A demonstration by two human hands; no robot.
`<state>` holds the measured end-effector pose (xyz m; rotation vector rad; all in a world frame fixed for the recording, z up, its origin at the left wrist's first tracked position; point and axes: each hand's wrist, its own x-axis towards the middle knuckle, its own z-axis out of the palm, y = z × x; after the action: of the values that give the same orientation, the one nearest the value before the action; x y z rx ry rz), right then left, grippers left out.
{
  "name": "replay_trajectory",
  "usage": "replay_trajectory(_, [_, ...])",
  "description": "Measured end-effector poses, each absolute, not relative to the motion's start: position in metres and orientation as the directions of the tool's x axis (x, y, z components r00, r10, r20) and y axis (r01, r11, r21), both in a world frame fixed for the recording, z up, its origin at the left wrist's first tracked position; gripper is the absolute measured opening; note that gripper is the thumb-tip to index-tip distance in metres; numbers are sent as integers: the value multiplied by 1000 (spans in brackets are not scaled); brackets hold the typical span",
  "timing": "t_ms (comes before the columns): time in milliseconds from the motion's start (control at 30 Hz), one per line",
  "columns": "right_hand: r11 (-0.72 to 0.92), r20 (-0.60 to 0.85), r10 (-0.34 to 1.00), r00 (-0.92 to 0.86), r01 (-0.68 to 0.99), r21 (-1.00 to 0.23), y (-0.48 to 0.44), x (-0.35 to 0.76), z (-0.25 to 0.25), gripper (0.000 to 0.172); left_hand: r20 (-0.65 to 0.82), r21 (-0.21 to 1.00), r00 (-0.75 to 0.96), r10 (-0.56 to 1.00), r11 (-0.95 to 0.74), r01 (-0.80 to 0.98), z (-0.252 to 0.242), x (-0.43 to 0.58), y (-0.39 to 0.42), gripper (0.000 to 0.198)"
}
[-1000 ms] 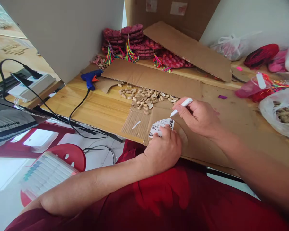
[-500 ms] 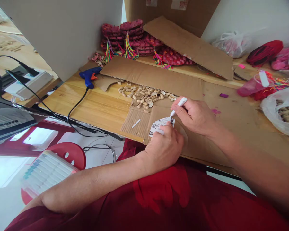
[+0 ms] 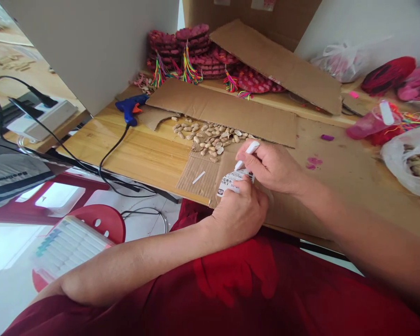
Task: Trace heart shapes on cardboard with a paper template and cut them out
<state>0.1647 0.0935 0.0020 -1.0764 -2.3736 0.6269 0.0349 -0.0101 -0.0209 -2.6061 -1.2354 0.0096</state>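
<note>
Peanuts (image 3: 219, 141) behind label (image 3: 227, 182), glue gun (image 3: 129, 110) left

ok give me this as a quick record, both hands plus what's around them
left hand: on the printed label
right hand: holding a white marker, tip at the label's upper edge
beyond hands: loose peanuts
far left tabletop: blue glue gun
far right: plastic bag with peanuts inside
lower left: red stool

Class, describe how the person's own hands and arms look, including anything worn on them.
The left hand and right hand show no gloves, and no watch or bracelet is visible on either wrist. A plain dark red sleeve ends near the left elbow, leaving the forearm bare.
</note>
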Motion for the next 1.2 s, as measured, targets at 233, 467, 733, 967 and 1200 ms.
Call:
replay_trajectory(233, [593,210,801,-561,692,-412,109,184,8,22,133,-222,634,762,-601,768,-26,37,-10,39])
replay_trajectory(467, [620,210,770,-602,631,-466,97,165,5,23,94,-206,638,764,-612,763,-20,35,-9,43])
replay_trajectory(733, [666,214,705,-676,528,-528,90,139,5,23,34,-155,651,758,-640,753,-16,36,-9,43])
replay_trajectory(967, [656,104,640,-762,471,-590,89,129,13,19,19,-145,641,767,-633,761,-19,38,-12,42])
replay_trajectory(1200, [697,8,504,-864,400,-595,86,119,18,24,0,-123,636,772,-631,766,-22,40,-12,46])
